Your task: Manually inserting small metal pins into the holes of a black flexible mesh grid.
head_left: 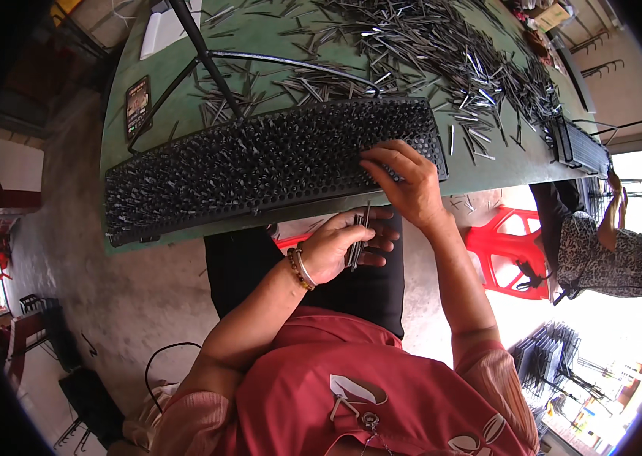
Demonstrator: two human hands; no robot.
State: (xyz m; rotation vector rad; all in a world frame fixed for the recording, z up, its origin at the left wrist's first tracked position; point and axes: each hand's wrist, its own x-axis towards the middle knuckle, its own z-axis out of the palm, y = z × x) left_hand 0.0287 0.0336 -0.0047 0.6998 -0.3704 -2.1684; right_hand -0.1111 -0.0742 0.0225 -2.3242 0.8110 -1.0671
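A long black perforated rack (275, 199) lies along the table's near edge. Thin dark sticks (207, 173) stand packed upright in most of it, while bare round holes show toward its right end. In front of the rack, palm up, my left hand (330, 247) grips a small bundle of thin dark sticks (357, 242). My right hand (404, 176) is over the rack's right part, thumb and forefinger pinched close to the holes. Whatever is between those fingertips is too small to make out.
Loose dark sticks (442, 53) lie heaped across the green table (173, 106). A black metal frame (203, 57) rises behind the rack, near a phone (138, 106). To the right are a red stool (511, 247), another person (610, 251) and another black rack (579, 148).
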